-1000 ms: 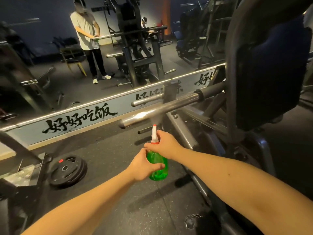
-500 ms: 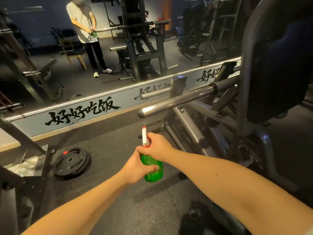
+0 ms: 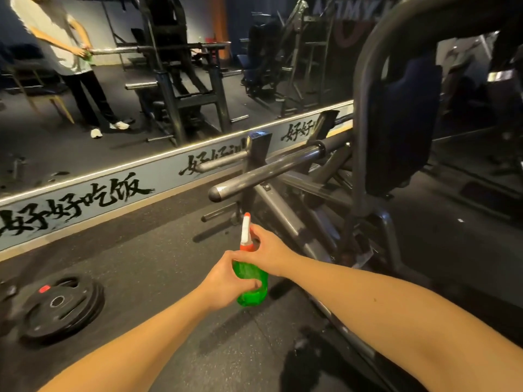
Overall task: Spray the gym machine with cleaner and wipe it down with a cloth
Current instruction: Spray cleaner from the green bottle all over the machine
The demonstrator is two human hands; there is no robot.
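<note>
I hold a green spray bottle [image 3: 252,288] with a white and red nozzle upright in front of me. My left hand [image 3: 226,281] grips the bottle's green body. My right hand [image 3: 268,251] wraps around its neck at the trigger, just behind the nozzle. The nozzle points up and away, below the steel bar [image 3: 268,171] of the gym machine [image 3: 365,114]. The machine's dark frame and blue pad [image 3: 402,123] rise to the right. No cloth is in sight.
A stack of black weight plates [image 3: 60,305] lies on the rubber floor at the left. A wall mirror [image 3: 141,94] with a lettered base strip runs across the back, reflecting a person and other machines.
The view has shifted left, so the machine's bar now sits further right. The bottle has dropped a little below the bar's end. Both hands keep their grip.
</note>
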